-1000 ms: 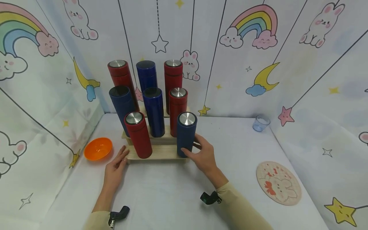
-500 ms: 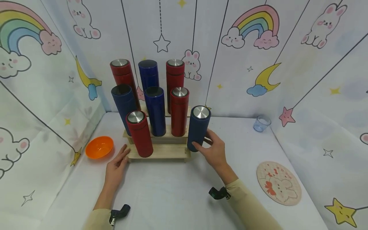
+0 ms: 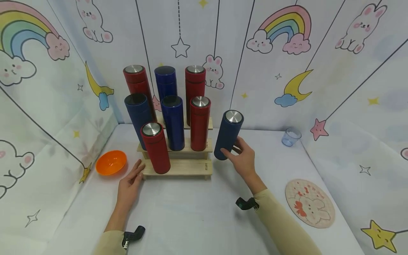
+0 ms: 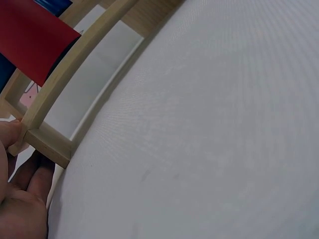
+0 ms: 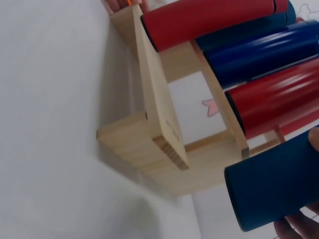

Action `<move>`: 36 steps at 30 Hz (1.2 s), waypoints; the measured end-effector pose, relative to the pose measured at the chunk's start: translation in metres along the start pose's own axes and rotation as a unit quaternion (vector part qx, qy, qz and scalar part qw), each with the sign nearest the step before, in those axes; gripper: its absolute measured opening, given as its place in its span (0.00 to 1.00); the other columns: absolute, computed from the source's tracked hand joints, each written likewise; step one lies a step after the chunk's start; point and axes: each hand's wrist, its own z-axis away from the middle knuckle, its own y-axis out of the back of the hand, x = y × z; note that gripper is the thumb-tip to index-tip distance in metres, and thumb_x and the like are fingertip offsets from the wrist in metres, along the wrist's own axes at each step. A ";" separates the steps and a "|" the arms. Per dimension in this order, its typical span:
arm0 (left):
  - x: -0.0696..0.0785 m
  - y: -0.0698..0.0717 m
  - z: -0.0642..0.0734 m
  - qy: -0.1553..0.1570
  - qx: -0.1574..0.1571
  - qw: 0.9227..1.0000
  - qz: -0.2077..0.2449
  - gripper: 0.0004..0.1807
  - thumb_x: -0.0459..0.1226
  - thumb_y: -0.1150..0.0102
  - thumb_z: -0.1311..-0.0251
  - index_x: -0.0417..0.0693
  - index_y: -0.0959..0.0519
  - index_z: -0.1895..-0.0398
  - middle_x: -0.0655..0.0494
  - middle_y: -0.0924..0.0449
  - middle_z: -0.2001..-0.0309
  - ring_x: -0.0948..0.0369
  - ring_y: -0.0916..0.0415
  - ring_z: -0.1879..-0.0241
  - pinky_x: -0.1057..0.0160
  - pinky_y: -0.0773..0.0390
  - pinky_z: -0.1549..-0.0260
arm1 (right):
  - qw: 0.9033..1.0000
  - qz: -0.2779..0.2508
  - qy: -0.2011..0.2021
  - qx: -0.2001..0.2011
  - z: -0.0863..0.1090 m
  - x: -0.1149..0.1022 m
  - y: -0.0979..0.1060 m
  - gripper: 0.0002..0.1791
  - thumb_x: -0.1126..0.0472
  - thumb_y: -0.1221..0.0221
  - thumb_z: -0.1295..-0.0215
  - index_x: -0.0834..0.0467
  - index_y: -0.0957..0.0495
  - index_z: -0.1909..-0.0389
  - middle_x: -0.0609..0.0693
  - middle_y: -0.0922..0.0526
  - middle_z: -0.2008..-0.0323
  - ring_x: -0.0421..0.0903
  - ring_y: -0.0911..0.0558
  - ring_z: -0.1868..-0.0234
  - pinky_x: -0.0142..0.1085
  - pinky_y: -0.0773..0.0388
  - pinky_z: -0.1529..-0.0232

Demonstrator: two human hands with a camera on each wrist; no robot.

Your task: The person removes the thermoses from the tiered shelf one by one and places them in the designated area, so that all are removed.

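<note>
My right hand (image 3: 243, 159) grips a dark blue thermos bottle (image 3: 228, 134) with a silver lid, thumb in front and fingers behind. The bottle tilts, off the stepped wooden rack (image 3: 191, 167) and to its right. In the right wrist view, the bottle's base (image 5: 271, 184) hangs clear of the rack's end. My left hand (image 3: 128, 187) holds the left end of the rack's lowest step; the left wrist view shows fingers (image 4: 42, 181) by the rack's leg. One red thermos bottle (image 3: 156, 148) stands on that step. Red and blue bottles (image 3: 172, 122) fill the steps behind.
An orange bowl (image 3: 111, 163) lies left of the rack. A small clear blue cup (image 3: 291, 137) stands at the back right, with a round bunny-print mat (image 3: 310, 203) nearer the front. Patterned cloth (image 3: 255, 88) hangs behind the white table (image 3: 188, 216).
My right hand has lifted the dark blue thermos bottle off the lowest step and carried it right and up, tilting it. My left hand stays at the rack's left end.
</note>
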 end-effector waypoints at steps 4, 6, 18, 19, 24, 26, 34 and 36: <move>0.001 0.000 -0.001 -0.010 0.003 1.000 0.008 0.21 0.35 0.44 0.17 0.45 0.20 0.26 0.54 0.31 0.20 0.53 0.37 0.20 0.83 0.33 0.38 | 1.000 -0.005 -0.009 0.000 -0.010 0.008 0.000 0.34 0.57 0.20 0.37 0.56 0.19 0.31 0.56 0.13 0.41 0.57 0.13 0.40 0.54 0.15 0.39; 0.001 0.000 -0.001 -0.013 0.003 1.000 0.010 0.21 0.35 0.43 0.17 0.45 0.20 0.26 0.54 0.31 0.20 0.55 0.37 0.20 0.82 0.33 0.38 | 1.000 0.000 -0.017 0.001 -0.014 0.012 0.000 0.34 0.55 0.20 0.36 0.56 0.20 0.31 0.56 0.13 0.41 0.56 0.13 0.40 0.54 0.16 0.39; 0.001 0.000 -0.001 -0.008 0.004 1.000 0.017 0.21 0.35 0.43 0.17 0.46 0.20 0.27 0.54 0.31 0.20 0.56 0.38 0.20 0.82 0.33 0.37 | 0.998 0.022 -0.056 0.006 -0.038 0.042 -0.011 0.33 0.56 0.22 0.35 0.60 0.21 0.32 0.59 0.14 0.41 0.58 0.13 0.39 0.51 0.17 0.37; 0.001 0.000 -0.001 -0.006 0.004 1.000 0.017 0.21 0.35 0.43 0.17 0.46 0.20 0.26 0.55 0.31 0.20 0.56 0.38 0.20 0.82 0.33 0.37 | 0.998 0.018 -0.059 0.008 -0.040 0.044 -0.012 0.33 0.56 0.22 0.35 0.60 0.21 0.32 0.60 0.14 0.41 0.59 0.13 0.39 0.51 0.17 0.36; 0.001 0.000 -0.001 -0.009 0.004 1.000 0.021 0.21 0.35 0.43 0.17 0.45 0.20 0.27 0.53 0.31 0.20 0.57 0.38 0.20 0.81 0.33 0.36 | 0.997 0.003 -0.071 0.016 -0.048 0.055 -0.017 0.36 0.54 0.22 0.34 0.61 0.22 0.30 0.61 0.15 0.38 0.60 0.14 0.38 0.55 0.18 0.36; 0.000 0.000 -0.001 -0.010 0.002 1.000 0.025 0.21 0.34 0.43 0.18 0.44 0.20 0.27 0.53 0.31 0.20 0.56 0.38 0.20 0.81 0.33 0.36 | 0.997 0.003 -0.079 0.020 -0.050 0.060 -0.018 0.36 0.54 0.22 0.34 0.61 0.23 0.29 0.61 0.16 0.37 0.60 0.14 0.38 0.55 0.18 0.35; 0.000 0.001 -0.002 -0.016 0.003 0.999 0.030 0.21 0.34 0.42 0.18 0.45 0.19 0.27 0.53 0.31 0.21 0.56 0.37 0.20 0.82 0.33 0.37 | 0.995 0.017 -0.099 0.018 -0.057 0.072 -0.024 0.39 0.52 0.22 0.34 0.59 0.25 0.26 0.59 0.18 0.34 0.58 0.16 0.36 0.49 0.19 0.33; 0.000 0.002 -0.002 -0.015 0.002 1.000 0.027 0.21 0.33 0.42 0.18 0.44 0.20 0.27 0.51 0.31 0.20 0.55 0.37 0.20 0.82 0.33 0.37 | 0.994 0.020 -0.102 0.015 -0.057 0.076 -0.027 0.39 0.51 0.22 0.34 0.59 0.24 0.26 0.59 0.18 0.34 0.59 0.16 0.36 0.49 0.19 0.33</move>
